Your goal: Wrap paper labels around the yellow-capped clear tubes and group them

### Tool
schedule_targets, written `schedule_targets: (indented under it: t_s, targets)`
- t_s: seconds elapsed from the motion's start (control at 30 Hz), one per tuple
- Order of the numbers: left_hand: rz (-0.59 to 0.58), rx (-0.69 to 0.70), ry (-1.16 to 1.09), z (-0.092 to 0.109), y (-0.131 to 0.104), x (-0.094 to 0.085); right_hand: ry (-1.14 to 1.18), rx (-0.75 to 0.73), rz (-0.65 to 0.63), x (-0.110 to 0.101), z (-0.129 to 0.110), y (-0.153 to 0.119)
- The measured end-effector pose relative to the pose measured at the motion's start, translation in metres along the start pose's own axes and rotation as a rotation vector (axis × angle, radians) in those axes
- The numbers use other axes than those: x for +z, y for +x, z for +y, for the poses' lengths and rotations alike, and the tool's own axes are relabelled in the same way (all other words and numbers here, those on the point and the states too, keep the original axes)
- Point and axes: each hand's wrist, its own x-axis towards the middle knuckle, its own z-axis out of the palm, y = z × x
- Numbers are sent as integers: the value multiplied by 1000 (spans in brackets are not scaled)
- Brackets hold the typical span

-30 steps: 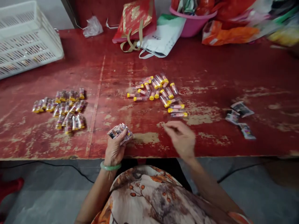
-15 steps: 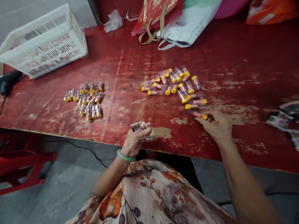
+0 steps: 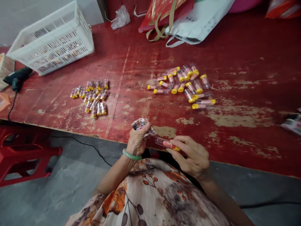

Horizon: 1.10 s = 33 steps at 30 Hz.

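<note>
My left hand (image 3: 137,141), with a green bangle at its wrist, is closed on a small stack of printed plastic sleeves (image 3: 139,123) near the table's front edge. Between the thumb and fingers of my right hand (image 3: 191,153) is a clear tube (image 3: 167,144) with a yellow cap and pinkish-red contents. The tube lies tilted, its clear end close to the sleeves. Ahead on the table is a loose pile of similar yellow-capped tubes (image 3: 189,86). A second group, tubes with printed wrapping (image 3: 94,97), lies to the left.
A white slatted basket (image 3: 58,47) stands at the back left, a dark heat-gun-like tool (image 3: 17,78) beside it. Red and white bags (image 3: 199,26) lie at the back of the worn red table (image 3: 235,69). A red stool (image 3: 28,153) is at lower left.
My right hand has picked up a tube from the near side of the pile and brought it left, close to my left hand. The view has shifted slightly left.
</note>
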Motion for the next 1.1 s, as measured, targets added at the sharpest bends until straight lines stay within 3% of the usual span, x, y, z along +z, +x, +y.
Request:
schedule_targets:
  t_s: [0.13,0.27,0.5,0.7,0.87,1.03,1.1]
  targets:
    - [1,-78,-17,-1,2,-4,-213,-145,-26,2,3,2]
    - [22,-116,-36,-1,6,-6,-346,-172,-39,5,-1,0]
    - [-56,-63,-1,-9,3,-7,-400,-254,-35,15,-8,0]
    - [-20,-13,59,-10,4,-9,-470,-185,-21,22,-11,-9]
    - [-64,2,101,-6,-2,-8,-567,-296,-24,26,-12,-12]
    - [-115,51,77,-6,-9,-7,-650,-322,17,33,-15,-15]
    - [-127,63,82,-6,-9,-9,-585,-310,21,37,-16,-14]
